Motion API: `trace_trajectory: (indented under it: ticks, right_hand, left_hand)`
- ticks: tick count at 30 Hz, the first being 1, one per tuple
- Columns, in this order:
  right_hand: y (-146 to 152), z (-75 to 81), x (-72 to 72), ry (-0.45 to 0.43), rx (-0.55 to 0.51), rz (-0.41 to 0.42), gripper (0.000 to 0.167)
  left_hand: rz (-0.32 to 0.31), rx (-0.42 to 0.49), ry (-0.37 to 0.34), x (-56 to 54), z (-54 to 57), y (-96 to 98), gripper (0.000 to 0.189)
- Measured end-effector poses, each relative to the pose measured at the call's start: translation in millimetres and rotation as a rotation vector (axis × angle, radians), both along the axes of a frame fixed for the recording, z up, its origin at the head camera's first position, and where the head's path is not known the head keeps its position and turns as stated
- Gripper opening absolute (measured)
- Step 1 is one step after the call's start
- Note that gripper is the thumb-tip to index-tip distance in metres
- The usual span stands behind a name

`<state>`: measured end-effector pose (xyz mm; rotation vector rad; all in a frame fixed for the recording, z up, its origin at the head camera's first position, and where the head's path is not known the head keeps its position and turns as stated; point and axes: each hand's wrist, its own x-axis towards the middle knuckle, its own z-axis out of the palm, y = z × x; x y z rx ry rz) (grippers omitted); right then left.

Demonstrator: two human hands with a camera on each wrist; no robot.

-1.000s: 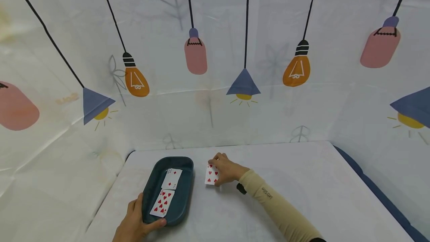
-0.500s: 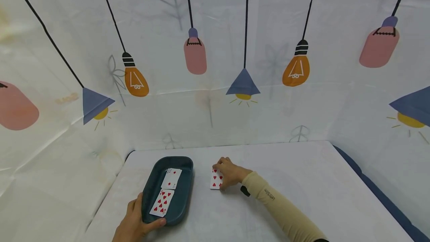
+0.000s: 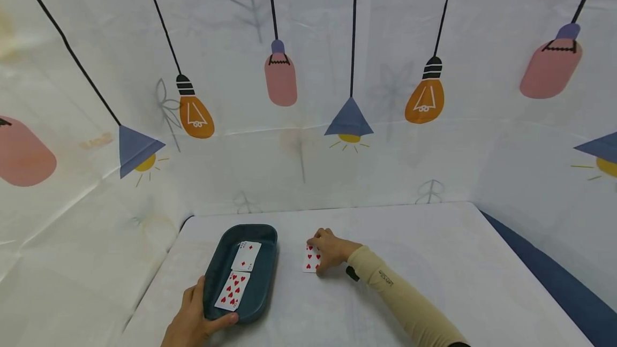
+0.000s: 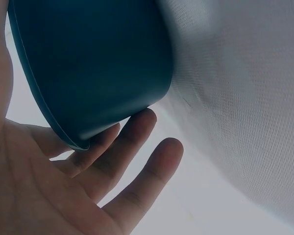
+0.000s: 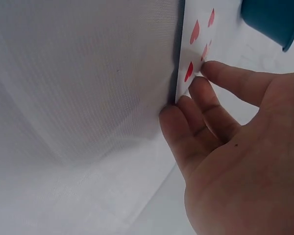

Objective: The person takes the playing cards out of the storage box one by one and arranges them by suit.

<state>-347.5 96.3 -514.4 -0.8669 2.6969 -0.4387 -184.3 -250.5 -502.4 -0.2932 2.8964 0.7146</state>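
Observation:
At the table's left stands a dark teal tray point(image 3: 262, 296) with low walls. My left hand point(image 3: 190, 319) holds its near left corner, thumb over the near rim and fingers along the outer side. In the left wrist view, fingers point(image 4: 139, 129) lie against the outer wall. Two face-up playing cards lie in the tray: a diamonds card point(image 3: 246, 256) farther off and a hearts card point(image 3: 233, 291) nearer. Right of the tray, my right hand point(image 3: 332, 250) pinches a hearts playing card point(image 3: 311, 259) by its edges, at or just above the tabletop. The hand covers part of it.
A white cloth point(image 3: 409, 261) covers the table. Behind it hangs a pale sheet point(image 3: 308, 170) printed with lamps and bulbs. Dark blue material point(image 3: 540, 266) shows beyond the table's right edge.
My right hand and its hearts card have shifted slightly right and toward me, mostly in the first half second. The left hand, tray and two cards in it stay put.

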Motion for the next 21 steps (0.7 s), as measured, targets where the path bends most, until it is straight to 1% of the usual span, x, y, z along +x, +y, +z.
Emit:
trace_trajectory:
  ticks: [6, 11, 15, 21]
  right_hand:
    - [-1.5, -1.4, 1.1, 0.004, 0.010, 0.009, 0.076]
    - [0.1, -0.1, 4.9, 0.007, -0.004, 0.012, 0.076]
    - [0.6, 0.7, 7.2, -0.008, -0.024, 0.016, 0.081]
    - [1.0, -3.1, 5.8, -0.016, -0.071, -0.001, 0.088]
  left_hand:
    - [-0.001, 0.002, 0.008, -0.2, -4.0, -2.5, 0.143]
    - [0.000, 0.000, 0.009, -0.6, -4.6, -2.6, 0.144]
    - [0.002, -0.001, 0.015, -0.3, -5.4, -2.3, 0.145]
    - [0.004, 0.005, 0.014, -0.4, -5.3, -2.5, 0.144]
